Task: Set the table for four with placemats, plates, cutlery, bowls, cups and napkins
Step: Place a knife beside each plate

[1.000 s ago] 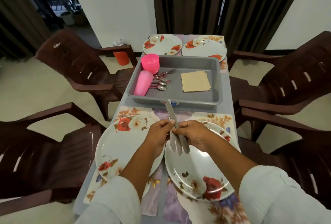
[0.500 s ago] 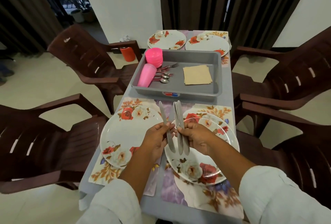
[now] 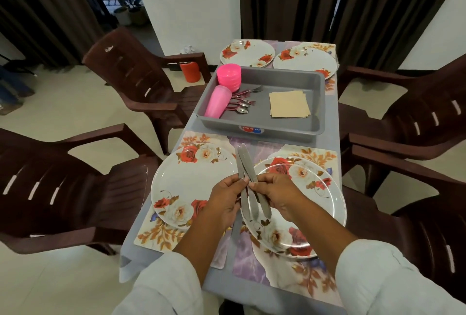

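— While the left hand [image 3: 223, 200] and the right hand [image 3: 277, 195] are both pinching that bundle of knives [image 3: 245, 166] between thumb and fingertips, how are you expecting them to handle?

— I'm judging them to be stiff, smooth metal, light one by one and slippery against each other. They're fanning a little, so one could be sliding out. I'm not managing to count them

— And where are they sitting just now?

— They're hanging in the air above the gap between the left plate [image 3: 191, 183] and the right plate [image 3: 325, 203], blades pointing away towards the tray [image 3: 290, 125], handles coming back towards the person

— Where would you be taking hold?

— I'd be peeling one off by its handle, sideways, while the other hand is keeping the rest pinched at the middle

— What is the surface looking like?

— A narrow grey table [image 3: 335, 113] is carrying flowered placemats [image 3: 161, 236], and two far plates [image 3: 247, 53] are lying beyond the tray. Inside the tray, pink cups [image 3: 218, 101], pink bowls [image 3: 229, 76], spoons and forks [image 3: 242, 105] and tan napkins [image 3: 289, 104] are waiting

— And the room?

— Brown plastic chairs [image 3: 63, 183] are crowding both long sides, and dark curtains [image 3: 353, 12] are hanging behind, over a pale floor [image 3: 63, 113]
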